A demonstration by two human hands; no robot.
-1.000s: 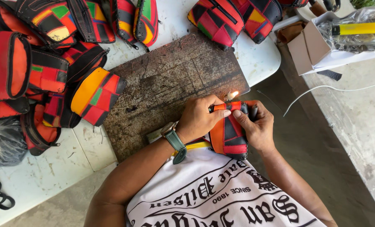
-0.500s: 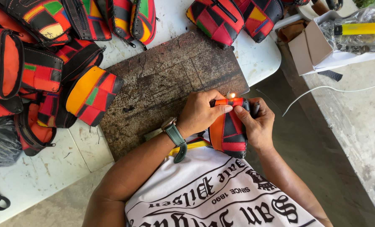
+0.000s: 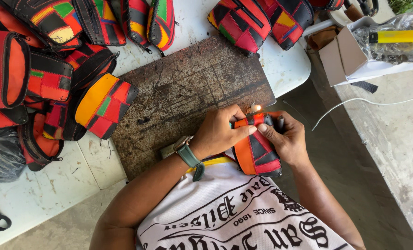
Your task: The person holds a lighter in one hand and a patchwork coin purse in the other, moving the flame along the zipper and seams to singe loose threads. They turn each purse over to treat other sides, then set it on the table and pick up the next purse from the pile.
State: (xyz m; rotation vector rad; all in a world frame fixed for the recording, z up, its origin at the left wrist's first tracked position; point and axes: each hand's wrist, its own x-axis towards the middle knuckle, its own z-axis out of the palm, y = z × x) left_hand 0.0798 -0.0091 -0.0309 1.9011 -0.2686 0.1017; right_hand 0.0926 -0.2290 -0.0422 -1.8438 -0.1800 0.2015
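Observation:
My right hand (image 3: pixel 285 139) grips a small patchwork pouch (image 3: pixel 257 153) of red, orange and black panels, held upright just above my lap. My left hand (image 3: pixel 218 134), with a green-strapped watch on its wrist, is closed at the pouch's top edge around what looks like a lighter, mostly hidden by the fingers. A small flame (image 3: pixel 255 108) burns right at that top edge, between my two hands. Both thumbs press on the pouch's upper rim.
A dark, scarred work board (image 3: pixel 188 92) lies on the white tiled table (image 3: pixel 54 185). Several finished pouches (image 3: pixel 54 78) are piled at the left and more (image 3: pixel 257 21) at the top. A cardboard box (image 3: pixel 345 55) with a yellow tool stands right; a white cable (image 3: pixel 368 102) crosses the concrete.
My hands and the pouch have shifted only slightly, with my left fingers sliding along the top rim. The flame stays lit at the same edge.

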